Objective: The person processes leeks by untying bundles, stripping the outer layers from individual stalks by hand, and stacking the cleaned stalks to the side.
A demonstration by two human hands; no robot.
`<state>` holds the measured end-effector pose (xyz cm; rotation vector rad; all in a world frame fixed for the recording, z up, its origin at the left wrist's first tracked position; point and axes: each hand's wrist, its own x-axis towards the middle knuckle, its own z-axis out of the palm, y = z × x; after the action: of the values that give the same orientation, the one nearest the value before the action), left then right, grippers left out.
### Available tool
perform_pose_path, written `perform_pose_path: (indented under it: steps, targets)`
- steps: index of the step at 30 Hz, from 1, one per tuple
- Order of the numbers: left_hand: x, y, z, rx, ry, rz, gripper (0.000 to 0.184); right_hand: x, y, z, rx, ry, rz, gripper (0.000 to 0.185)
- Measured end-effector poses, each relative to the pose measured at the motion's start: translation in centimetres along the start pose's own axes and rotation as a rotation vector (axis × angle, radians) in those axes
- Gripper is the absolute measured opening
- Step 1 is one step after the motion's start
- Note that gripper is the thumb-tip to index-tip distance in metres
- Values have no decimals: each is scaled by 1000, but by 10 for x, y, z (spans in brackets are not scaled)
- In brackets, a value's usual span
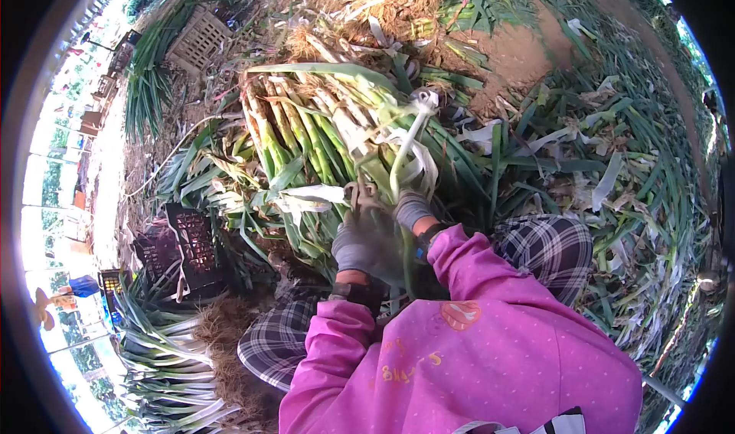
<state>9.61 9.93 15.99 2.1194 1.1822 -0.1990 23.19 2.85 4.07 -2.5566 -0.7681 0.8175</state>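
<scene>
Grey gloves cover both hands. My right hand (413, 208) is closed round a green onion stalk (403, 155), whose pale upper end rises over the pile. My left hand (354, 246) is beside it, smeared by motion, and its fingers are hard to make out. Just in front of both hands lies a big heap of long green onions (306, 128) with brown, dirty outer skins and pale stems. A loose white peeled leaf (312, 195) rests on the heap near my left hand.
Stalks with brown roots (168, 365) are stacked at the lower left. A black crate (193, 246) stands left of my knee, and a beige crate (197, 40) lies at the upper left. Leaf scraps (612, 181) cover the ground at right. Bare soil (524, 59) shows at upper right.
</scene>
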Motion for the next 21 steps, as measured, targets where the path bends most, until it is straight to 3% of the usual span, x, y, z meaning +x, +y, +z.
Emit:
perform_pose_path:
  steps: [1, 4, 5, 7, 10, 13, 17, 21]
  targets:
    - [6, -18, 12, -48, 115, -47, 91, 3, -2, 4, -30, -16, 4, 41]
    - [-5, -29, 22, -38, 127, -51, 73, 6, -8, 10, -103, -57, 4, 42]
    - [-10, -28, 19, -196, 112, -62, 78, 4, -10, 8, -99, -85, 15, 43]
    - [-15, -47, 16, -162, 205, -71, 74, -13, -16, -16, -16, -231, 76, 45]
    - [-40, -24, -11, 34, 187, 3, 69, -17, 11, 22, 23, -198, 47, 51]
    - [-43, -2, -19, 104, -44, -3, 77, -25, 46, 52, 83, -149, 54, 59]
    - [-28, 26, -18, 140, -58, 128, 69, -45, 63, 54, 17, -269, 95, 66]
    - [-5, 46, -26, 181, 38, 59, 54, -65, 51, 28, 53, -228, 117, 67]
